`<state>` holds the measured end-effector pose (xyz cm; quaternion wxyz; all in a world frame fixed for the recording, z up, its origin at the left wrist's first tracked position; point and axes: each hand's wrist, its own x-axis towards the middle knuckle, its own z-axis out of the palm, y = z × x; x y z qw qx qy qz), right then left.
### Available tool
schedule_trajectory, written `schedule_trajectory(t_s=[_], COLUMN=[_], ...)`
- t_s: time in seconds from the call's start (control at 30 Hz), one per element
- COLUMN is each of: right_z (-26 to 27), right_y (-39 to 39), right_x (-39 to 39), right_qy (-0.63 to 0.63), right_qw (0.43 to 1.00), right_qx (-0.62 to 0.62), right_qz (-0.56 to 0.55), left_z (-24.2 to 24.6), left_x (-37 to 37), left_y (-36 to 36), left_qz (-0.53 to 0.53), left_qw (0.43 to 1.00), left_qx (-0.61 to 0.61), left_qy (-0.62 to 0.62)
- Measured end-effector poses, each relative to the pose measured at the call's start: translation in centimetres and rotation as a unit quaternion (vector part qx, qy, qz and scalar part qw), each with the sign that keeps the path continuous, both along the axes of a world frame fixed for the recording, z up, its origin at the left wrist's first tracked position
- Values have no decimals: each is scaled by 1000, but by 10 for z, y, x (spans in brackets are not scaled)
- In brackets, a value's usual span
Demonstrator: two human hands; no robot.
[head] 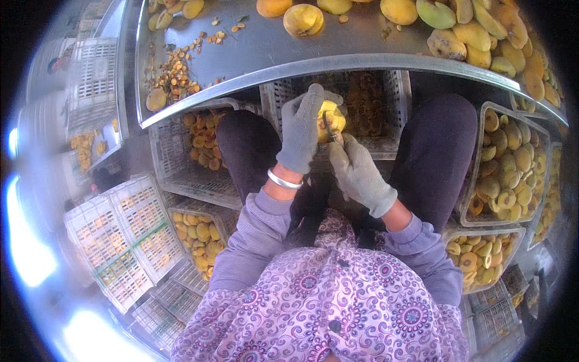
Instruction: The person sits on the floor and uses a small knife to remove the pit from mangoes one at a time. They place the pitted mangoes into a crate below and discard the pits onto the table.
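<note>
My left hand (304, 124), in a grey knit glove, grips a yellow peach (329, 116) above the space between my knees. My right hand (359, 169), gloved the same way, holds a small pitting knife (329, 126) with a dark curved blade. The blade lies against the peach's cut, brownish face, and its handle is mostly hidden in my fingers. Just beyond both hands, a plastic crate (405, 117) stands under the table's edge with brownish-orange scraps inside.
A metal-topped table (271, 50) carries whole peaches (303, 20), a peach pile (488, 31) and loose pits (176, 72). Crates of peach halves stand at right (463, 199) and lower right (520, 253). Left are a scrap crate (199, 181) and an upright white crate (126, 240).
</note>
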<state>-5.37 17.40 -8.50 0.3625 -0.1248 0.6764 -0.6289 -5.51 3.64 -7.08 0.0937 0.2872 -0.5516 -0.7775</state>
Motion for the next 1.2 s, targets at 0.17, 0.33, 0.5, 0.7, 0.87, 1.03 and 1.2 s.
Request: schedule_trajectory(t_s=[0.17,0.33,0.5,0.7,0.87,1.03,1.2], right_z=[8,13,32,30,15,45,-5], right_y=[12,10,6,10,4,-8,-34], right_x=[-11,-8,-12,-18,-10,4,30], right_qy=[-278,-263,-425,-548,-681,-274,106], right_qw=[954,957,891,793,602,954,993], right_qx=[-108,-87,-138,-218,-354,-85,49], right_qz=[36,85,87,151,219,90,-11], left_z=[3,11,11,28,30,15,-2], left_x=[0,-3,7,20,25,29,24], left_y=[-6,-22,-22,-21,-30,-21,-14], left_qz=[-106,-214,-151,-139,-187,-33,96], left_qw=[991,975,985,976,962,994,978], left_qx=[-83,-49,-75,-145,115,65,-178], left_qy=[10,-35,37,88,160,83,42])
